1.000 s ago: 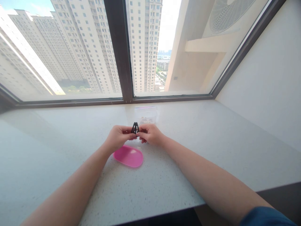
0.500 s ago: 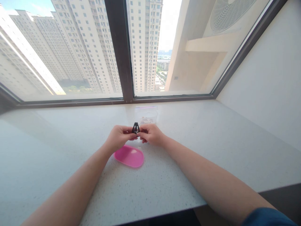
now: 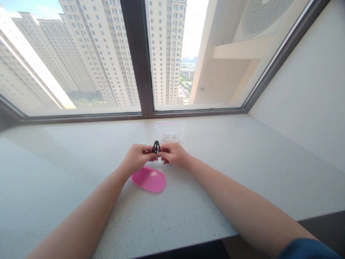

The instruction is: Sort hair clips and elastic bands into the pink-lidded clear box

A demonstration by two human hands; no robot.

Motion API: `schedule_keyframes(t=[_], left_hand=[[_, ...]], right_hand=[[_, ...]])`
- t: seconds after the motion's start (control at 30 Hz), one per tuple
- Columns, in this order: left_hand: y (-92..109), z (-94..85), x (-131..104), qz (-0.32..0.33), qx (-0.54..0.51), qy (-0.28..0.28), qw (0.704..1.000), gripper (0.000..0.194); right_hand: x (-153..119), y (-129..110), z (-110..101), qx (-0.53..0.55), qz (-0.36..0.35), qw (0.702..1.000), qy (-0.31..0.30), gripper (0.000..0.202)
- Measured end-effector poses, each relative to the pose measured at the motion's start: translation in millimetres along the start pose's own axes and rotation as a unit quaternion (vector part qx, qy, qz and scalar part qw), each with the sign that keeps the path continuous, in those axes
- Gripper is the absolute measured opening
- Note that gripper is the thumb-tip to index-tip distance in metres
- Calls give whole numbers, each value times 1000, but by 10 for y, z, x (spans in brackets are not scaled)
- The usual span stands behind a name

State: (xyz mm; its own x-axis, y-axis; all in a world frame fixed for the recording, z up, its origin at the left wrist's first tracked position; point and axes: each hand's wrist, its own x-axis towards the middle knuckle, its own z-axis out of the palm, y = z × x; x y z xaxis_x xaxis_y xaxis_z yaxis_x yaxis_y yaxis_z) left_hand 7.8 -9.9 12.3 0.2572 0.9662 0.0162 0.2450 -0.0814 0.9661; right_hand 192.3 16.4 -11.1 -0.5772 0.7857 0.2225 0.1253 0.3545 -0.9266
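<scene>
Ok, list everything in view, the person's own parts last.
sill: one, speckled white, below the window
tray: one, pink, on the sill
zip bag: one, clear, beyond the tray, contents unclear
slotted piece: seemingly one, black, above the sill
window frame: one, brown, behind the sill
wall: one, white, at right
tower blocks: several, pale, outside
round grille: one, pale, outside, upper right
sleeve: one, blue, lower right
forearms: two, bare, left and right
left hand: one, bare, on the slotted piece's left
right hand: one, bare, on its right

Hands [image 3: 136, 157] [image 3: 174, 154]: there were two
Black A-shaped clip [image 3: 156, 146]: one was visible
Pink tray [image 3: 149, 180]: there was one
Zip bag [image 3: 170, 131]: there was one
</scene>
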Motion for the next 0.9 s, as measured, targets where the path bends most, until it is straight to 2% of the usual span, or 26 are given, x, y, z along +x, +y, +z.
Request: schedule_keyframes(t=[0.9], left_hand=[[3, 8, 7, -5, 80, -23, 996, 24]], right_hand=[[19, 28, 2, 8, 32, 999, -23, 9]])
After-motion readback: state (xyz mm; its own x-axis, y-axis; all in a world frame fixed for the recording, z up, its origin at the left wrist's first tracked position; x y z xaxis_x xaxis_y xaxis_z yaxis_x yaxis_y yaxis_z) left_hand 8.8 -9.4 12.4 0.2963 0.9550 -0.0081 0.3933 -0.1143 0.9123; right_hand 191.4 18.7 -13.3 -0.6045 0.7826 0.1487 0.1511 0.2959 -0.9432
